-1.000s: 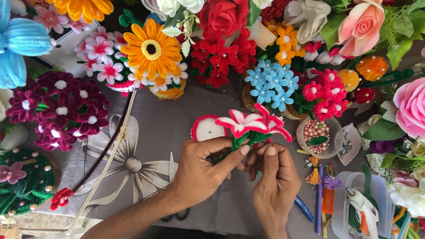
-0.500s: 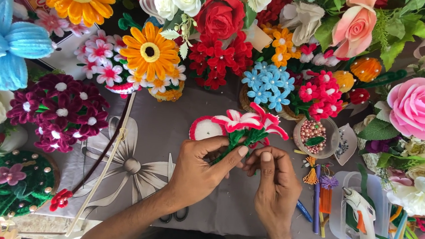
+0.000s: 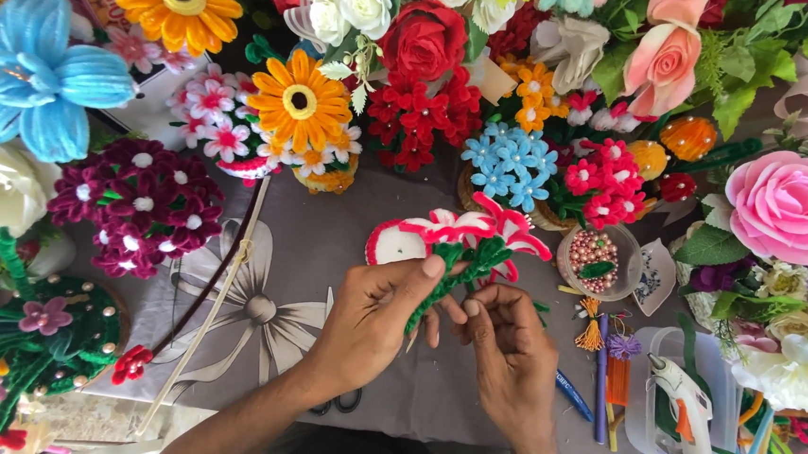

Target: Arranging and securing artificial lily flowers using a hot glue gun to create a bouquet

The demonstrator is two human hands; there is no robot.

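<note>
Two bare hands are closed around one handmade flower, a red-and-white lily of fuzzy pipe-cleaner petals (image 3: 479,232) on a green chenille-wrapped stem (image 3: 457,278), held just above the grey cloth printed with a pale bow (image 3: 267,293). The stem is pinched by the left hand (image 3: 373,324) between thumb and curled fingers, the thumb tip lying along the green wrap just below the bloom. The lower end of the stem is met by the right hand (image 3: 509,353), its fingertips drawn together in a tight pinch on it (whether a loose wire end is held there cannot be told, since the fingers cover it).

The piece is judged to be very light, soft on the surface and springy underneath, as wire-cored fuzz would be. Little slipping is to be expected, since the pile grips skin well. The petals are judged easily bent out of shape, so hold is best taken on the stem, close under the flower head, where the wrap looks thickest and stiffest.

A white glue gun with an orange trigger (image 3: 684,417) lies in a clear plastic tray (image 3: 645,367) near the right hand, and a small glass bowl of pink beads (image 3: 601,260) stands just beside the bloom.
</note>
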